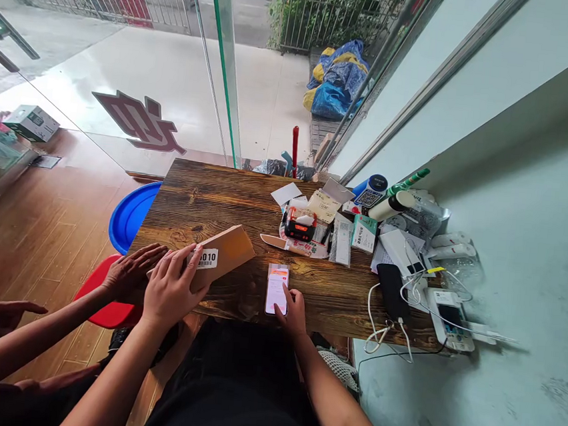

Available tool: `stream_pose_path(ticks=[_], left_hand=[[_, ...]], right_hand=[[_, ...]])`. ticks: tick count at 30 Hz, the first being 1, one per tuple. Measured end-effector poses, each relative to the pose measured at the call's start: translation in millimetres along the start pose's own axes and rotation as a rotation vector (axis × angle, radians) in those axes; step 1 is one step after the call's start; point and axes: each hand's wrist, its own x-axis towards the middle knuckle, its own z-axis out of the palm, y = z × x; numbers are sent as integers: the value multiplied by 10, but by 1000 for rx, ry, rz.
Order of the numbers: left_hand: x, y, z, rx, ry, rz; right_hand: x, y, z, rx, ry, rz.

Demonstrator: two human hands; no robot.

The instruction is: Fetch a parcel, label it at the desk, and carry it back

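Note:
My left hand [171,286] lies over a brown cardboard box [233,251], its fingers across the top by a white label [208,258] ending in "010" and its thumb along the near side. A phone [276,289] with a lit screen lies flat on the wooden table. My right hand [294,313] reaches it from the right, index finger and thumb apart at the screen's right and lower edge. Beside my left hand, another person's hand [130,268] rests at the table's left edge, near the box's hidden end.
A knife [274,241] lies beyond the phone, beside a black-and-orange battery pack [300,223]. Cables and a black power bank [392,290] crowd the right side of the table [200,191]. Blue [133,215] and red stools [106,289] stand left. A co-worker's second hand [0,319] is farther left.

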Motion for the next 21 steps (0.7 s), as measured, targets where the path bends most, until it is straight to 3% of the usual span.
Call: stream_pose_path(ticks=[7,17,21], left_hand=[[-18,8,-1,3,5,-6],[-2,-15,12,-14,-9,-7],[-15,-9,24,-15,-10,-13]], right_hand=[[41,-36,30,-26,30,75],[564,-440,162,-184,14,127],[534,-424,203,-202,32,155]])
